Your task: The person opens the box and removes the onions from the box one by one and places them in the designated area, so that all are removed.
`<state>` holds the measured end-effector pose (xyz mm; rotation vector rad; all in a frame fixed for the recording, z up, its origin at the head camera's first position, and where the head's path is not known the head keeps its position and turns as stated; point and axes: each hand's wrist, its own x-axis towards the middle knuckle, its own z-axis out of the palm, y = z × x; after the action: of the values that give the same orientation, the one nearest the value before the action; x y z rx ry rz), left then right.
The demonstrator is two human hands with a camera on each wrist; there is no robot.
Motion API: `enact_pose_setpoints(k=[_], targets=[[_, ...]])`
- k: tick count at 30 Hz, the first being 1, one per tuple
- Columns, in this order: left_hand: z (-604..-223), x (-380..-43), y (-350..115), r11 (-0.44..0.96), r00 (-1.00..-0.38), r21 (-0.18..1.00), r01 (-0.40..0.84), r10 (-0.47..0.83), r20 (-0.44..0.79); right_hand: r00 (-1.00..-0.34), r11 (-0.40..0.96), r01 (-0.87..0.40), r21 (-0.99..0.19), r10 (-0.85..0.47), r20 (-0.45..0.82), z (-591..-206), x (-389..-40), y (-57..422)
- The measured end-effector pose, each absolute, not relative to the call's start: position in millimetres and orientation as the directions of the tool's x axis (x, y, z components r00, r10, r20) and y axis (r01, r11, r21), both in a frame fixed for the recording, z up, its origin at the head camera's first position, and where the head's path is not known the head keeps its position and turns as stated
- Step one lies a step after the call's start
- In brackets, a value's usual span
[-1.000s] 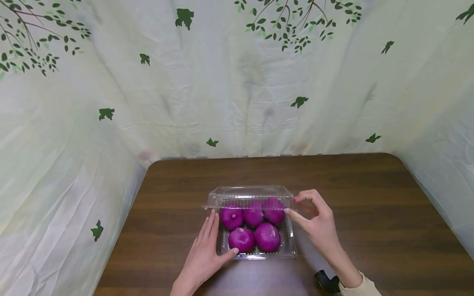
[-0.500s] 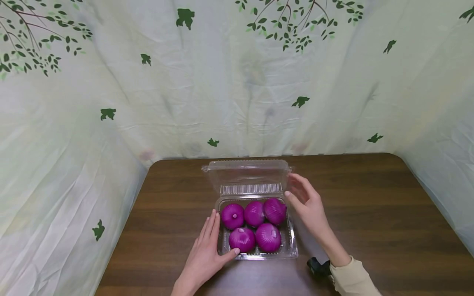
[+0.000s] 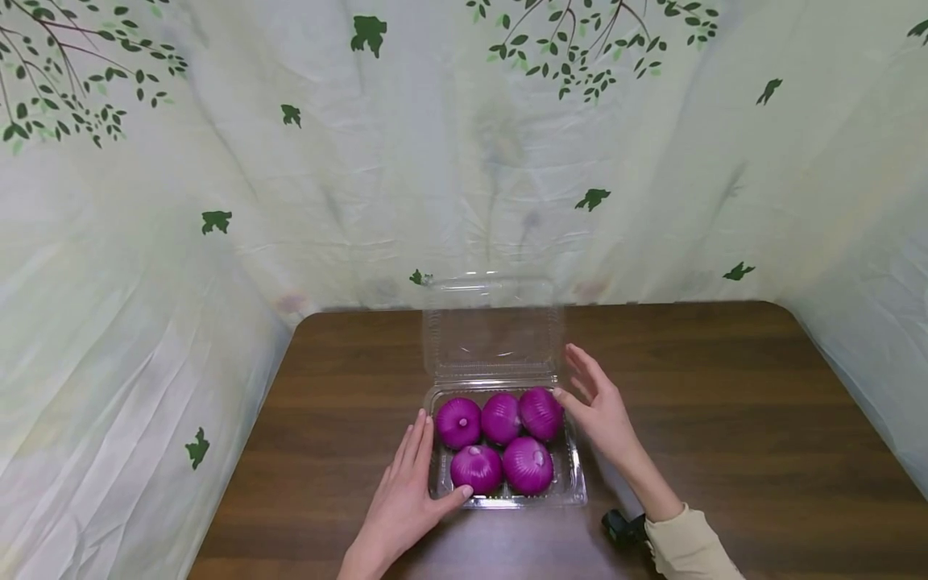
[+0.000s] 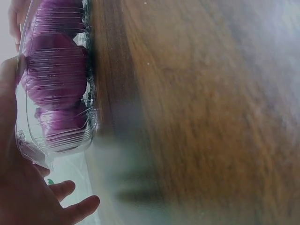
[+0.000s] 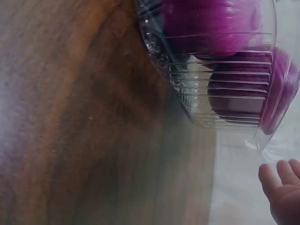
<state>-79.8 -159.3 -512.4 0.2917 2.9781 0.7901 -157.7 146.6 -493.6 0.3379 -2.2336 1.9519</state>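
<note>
Now I see five purple onions (image 3: 528, 466) in a clear box (image 3: 522, 503) on the table (image 3: 725, 435), its lid (image 3: 495, 342) up at the back. The left hand (image 3: 402, 499), fingers straight, touches the box's left side; the right hand (image 3: 603, 415), fingers loose, holds nothing near the back right corner.

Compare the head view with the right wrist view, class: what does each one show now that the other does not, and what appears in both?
Only the head view: the left hand beside the clear container, all five purple onions at once, the beige sleeve and the green leaf prints.

Only the right wrist view: a close, side-on look at the ridged side wall, its ridges crossing in front of onions.

Both: container, purple onions, right hand, brown table and pale cloth.
</note>
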Motion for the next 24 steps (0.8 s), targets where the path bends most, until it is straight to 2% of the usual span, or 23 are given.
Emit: enact_pose_setpoints(k=[5, 10, 18, 24], targets=[[-512, -80, -159, 0.852, -0.982, 0.496, 0.166, 0.191, -0.001, -0.965, 0.195, -0.257, -0.946, -0.097, 0.242, -497, -153, 146], [-511, -80, -158, 0.85, -0.982, 0.504, 0.156, 0.188, -0.013, -0.96, 0.309, -0.271, -0.912, -0.154, 0.233, -497, -146, 143], [-511, -81, -158, 0.851, -0.982, 0.499, 0.165, 0.191, 0.0, -0.94, 0.417, -0.317, -0.852, -0.254, 0.226, -497, -143, 143], [-511, -80, -159, 0.851, -0.981, 0.498, 0.168, 0.192, 0.004, -0.931, 0.483, -0.295, -0.825, -0.338, 0.135, -494, -144, 148]])
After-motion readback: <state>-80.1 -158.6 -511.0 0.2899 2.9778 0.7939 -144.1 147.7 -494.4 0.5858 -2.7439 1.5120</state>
